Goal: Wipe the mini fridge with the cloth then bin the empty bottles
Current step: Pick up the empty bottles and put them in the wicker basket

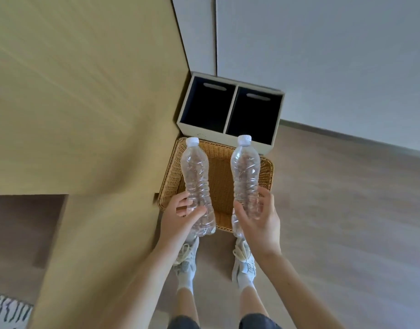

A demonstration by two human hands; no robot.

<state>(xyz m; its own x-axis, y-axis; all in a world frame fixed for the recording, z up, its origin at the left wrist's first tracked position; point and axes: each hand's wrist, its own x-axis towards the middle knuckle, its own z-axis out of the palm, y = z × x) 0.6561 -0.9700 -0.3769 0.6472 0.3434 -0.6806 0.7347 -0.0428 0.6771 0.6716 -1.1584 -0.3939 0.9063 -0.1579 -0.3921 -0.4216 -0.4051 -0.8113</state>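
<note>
I hold two clear, empty plastic bottles with white caps, both upright. My left hand (178,216) grips the lower part of the left bottle (196,176). My right hand (259,218) grips the lower part of the right bottle (245,172). Both bottles hang above a square wicker basket (219,186) on the floor, which looks empty inside. Neither the mini fridge nor the cloth is in view.
Behind the basket stands a pale two-compartment bin (230,110) with dark insides, set in the corner against a grey wall. A tall beige cabinet side (85,91) runs along the left. My two feet in light shoes (243,260) stand on the wooden floor just before the basket.
</note>
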